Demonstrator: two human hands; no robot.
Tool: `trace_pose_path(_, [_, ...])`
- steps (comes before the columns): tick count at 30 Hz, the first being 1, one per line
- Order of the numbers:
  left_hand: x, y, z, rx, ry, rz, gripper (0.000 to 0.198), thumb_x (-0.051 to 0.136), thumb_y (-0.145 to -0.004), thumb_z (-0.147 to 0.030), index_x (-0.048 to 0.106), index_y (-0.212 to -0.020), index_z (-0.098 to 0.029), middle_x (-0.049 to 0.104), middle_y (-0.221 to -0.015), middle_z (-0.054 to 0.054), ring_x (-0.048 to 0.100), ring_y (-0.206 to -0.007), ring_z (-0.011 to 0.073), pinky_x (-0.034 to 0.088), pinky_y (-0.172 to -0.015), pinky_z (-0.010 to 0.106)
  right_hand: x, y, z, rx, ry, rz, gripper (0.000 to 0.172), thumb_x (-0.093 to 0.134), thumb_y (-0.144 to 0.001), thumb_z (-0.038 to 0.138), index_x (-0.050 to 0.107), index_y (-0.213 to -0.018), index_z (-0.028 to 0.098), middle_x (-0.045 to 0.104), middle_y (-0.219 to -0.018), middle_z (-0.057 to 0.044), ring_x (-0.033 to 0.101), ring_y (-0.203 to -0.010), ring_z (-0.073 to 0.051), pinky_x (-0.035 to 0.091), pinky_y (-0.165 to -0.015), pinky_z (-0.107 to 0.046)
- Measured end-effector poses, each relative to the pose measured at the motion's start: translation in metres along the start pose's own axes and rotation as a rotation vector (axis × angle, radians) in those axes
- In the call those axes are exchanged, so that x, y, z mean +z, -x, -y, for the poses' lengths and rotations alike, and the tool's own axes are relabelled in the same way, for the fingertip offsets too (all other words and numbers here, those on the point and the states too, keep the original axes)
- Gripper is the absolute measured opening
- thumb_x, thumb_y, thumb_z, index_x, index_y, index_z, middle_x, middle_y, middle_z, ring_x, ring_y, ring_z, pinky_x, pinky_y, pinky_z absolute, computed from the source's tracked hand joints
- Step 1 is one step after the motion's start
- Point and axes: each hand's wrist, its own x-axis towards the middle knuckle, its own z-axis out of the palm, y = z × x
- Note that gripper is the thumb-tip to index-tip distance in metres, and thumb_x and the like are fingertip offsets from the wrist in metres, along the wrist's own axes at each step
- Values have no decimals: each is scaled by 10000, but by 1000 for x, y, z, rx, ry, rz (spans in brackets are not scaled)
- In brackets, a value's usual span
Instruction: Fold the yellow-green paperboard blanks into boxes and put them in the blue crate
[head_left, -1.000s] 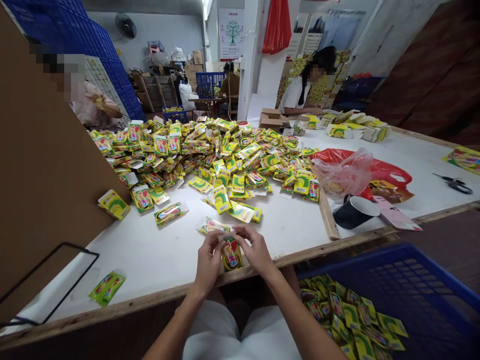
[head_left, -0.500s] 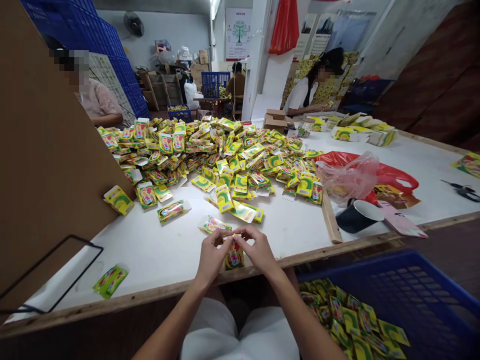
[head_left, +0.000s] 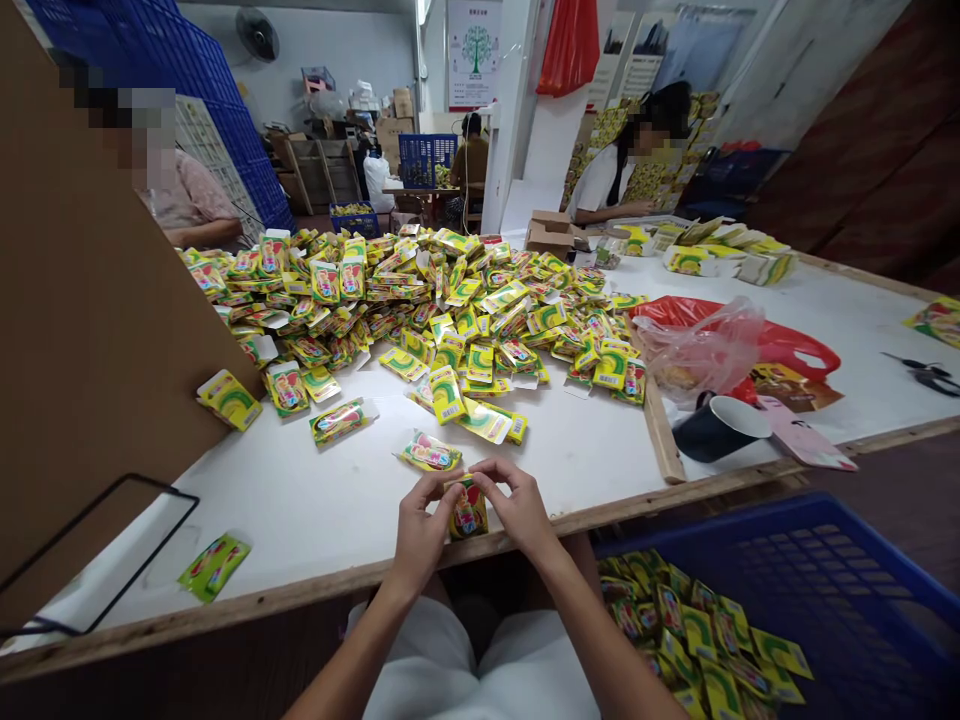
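Left grip (head_left: 420, 518) and right grip (head_left: 519, 506) hold a carton (head_left: 469, 514).

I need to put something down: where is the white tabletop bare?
The white wooden-edged tabletop is bare between the flat shiny green packet and the left hand, and between the right hand and the wooden strip beside the dark mug. It is crowded farther back, under the heaped yellow-and-green cardboard boxes.

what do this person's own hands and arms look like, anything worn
The left hand and right hand are ungloved, the visible forearms show no sleeves, and I see no watch, bracelet or ring. White clothing shows on the lap.
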Motion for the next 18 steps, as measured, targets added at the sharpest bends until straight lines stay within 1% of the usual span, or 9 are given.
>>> trace_pose_path(4, [-4,7,-1,34,-44,48,195,580,-829,-291,694,-943,-180,698,-990,75,628,-932,215,489,-817,318,7,7,-5,0,-47,-7,106,586,-825,276,652,-839,195,680,-802,-29,634,-775,-186,505,-724,-291])
trace_pose_path(6, [-10,4,-3,44,-81,97,242,529,-864,-299,658,-1038,-191,674,-1064,84,614,-984,216,476,-861,338,-3,13,2,2,-3,-69,115,565,-834,281,645,-834,199,674,-801,-33,629,-782,-192,501,-724,-294])
trace_pose_path(8, [-19,-5,-1,68,-178,82,311,503,-878,-309,581,-1160,-203,628,-1155,96,577,-1060,224,437,-927,374,-30,22,13,18,112,-179,151,528,-855,309,637,-840,205,666,-818,-43,618,-790,-200,490,-726,-302])
trace_pose_path(10, [-30,-20,5,90,-348,-48,391,552,-842,-332,528,-1206,-192,575,-1212,121,512,-1140,261,371,-990,435,-70,35,24,48,286,-295,190,507,-864,354,632,-844,212,660,-842,-55,606,-803,-212,474,-743,-319])
trace_pose_path(12, [-38,-35,14,55,-508,-187,427,633,-768,-345,547,-1146,-166,530,-1226,153,425,-1205,323,290,-1024,518,-108,47,30,65,476,-341,206,551,-823,398,649,-819,218,662,-914,-70,594,-886,-243,445,-824,-354])
trace_pose_path(14, [-41,-47,23,-8,-562,-222,363,685,-703,-312,591,-1020,-160,511,-1207,161,375,-1227,368,253,-1016,577,-127,54,30,115,553,-345,223,567,-801,421,663,-832,223,664,-952,-78,589,-912,-260,442,-836,-373])
trace_pose_path(15, [-41,-50,25,-25,-558,-213,297,687,-692,-288,607,-949,-163,507,-1196,156,369,-1230,371,255,-1013,581,-128,56,28,133,544,-334,228,565,-799,423,666,-844,223,666,-948,-80,593,-902,-262,449,-826,-379])
trace_pose_path(16, [-39,-51,25,-23,-549,-198,228,676,-697,-271,615,-891,-168,504,-1187,145,375,-1229,360,270,-1013,565,-122,55,25,138,509,-315,227,559,-805,416,665,-857,221,667,-937,-82,598,-889,-261,457,-817,-383])
trace_pose_path(18, [-35,-50,21,13,-485,-159,121,625,-741,-259,616,-829,-177,497,-1178,123,399,-1226,314,343,-996,492,-95,49,20,92,399,-256,208,543,-826,382,660,-869,216,662,-937,-90,600,-901,-257,467,-818,-390])
